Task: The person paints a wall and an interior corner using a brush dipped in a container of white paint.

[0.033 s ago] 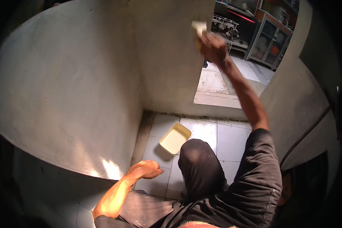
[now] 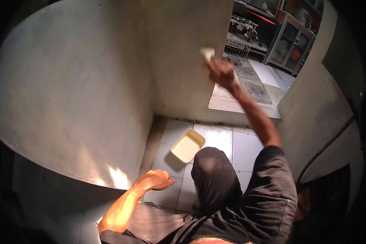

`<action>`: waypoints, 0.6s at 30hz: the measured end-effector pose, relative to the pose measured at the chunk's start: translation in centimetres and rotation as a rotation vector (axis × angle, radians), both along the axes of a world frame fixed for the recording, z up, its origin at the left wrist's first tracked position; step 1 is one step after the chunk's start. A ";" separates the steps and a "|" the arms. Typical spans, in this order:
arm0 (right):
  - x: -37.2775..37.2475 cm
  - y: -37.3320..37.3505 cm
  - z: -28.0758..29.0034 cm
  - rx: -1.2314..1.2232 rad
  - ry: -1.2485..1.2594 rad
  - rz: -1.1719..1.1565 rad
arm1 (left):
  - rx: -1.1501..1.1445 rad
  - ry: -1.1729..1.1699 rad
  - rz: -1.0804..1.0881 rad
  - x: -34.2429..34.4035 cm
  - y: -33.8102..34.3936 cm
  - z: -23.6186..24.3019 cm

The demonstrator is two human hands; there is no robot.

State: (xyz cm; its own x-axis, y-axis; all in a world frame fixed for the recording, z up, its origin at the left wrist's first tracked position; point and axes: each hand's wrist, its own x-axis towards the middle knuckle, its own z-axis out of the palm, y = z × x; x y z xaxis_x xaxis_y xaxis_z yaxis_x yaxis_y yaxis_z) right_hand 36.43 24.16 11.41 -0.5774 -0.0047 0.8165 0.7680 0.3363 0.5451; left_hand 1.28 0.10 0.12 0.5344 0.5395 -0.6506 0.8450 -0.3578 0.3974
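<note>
Pale brush (image 2: pixel 208 52): it is raised before the back wall (image 2: pixel 183 85), near this wall's right edge; it is blurred, so I cannot tell if it touches.
Right hand (image 2: pixel 222 74): it is grasping the brush, with the pale end pointing away from the person.
Left hand (image 2: pixel 155 180): its fingers curl inward, above the floor (image 2: pixel 217 138), between the left wall (image 2: pixel 77 89) and the knee (image 2: pixel 209 166); I see nothing in it, but cannot tell if it is clenched.
Yellow basin (image 2: pixel 188 147): it stands near the floor's far left corner, apart from both hands.
Back wall, done: its grey surface looks uneven, but no clear border shows which part is finished.
Back wall, left: brushwork seems to be under way, not complete; how much is left, I cannot judge.
</note>
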 end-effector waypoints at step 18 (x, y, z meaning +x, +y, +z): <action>-2.8 -3.0 6.1 -0.084 0.188 0.096 | -0.104 -0.096 0.229 -1.8 -1.8 1.0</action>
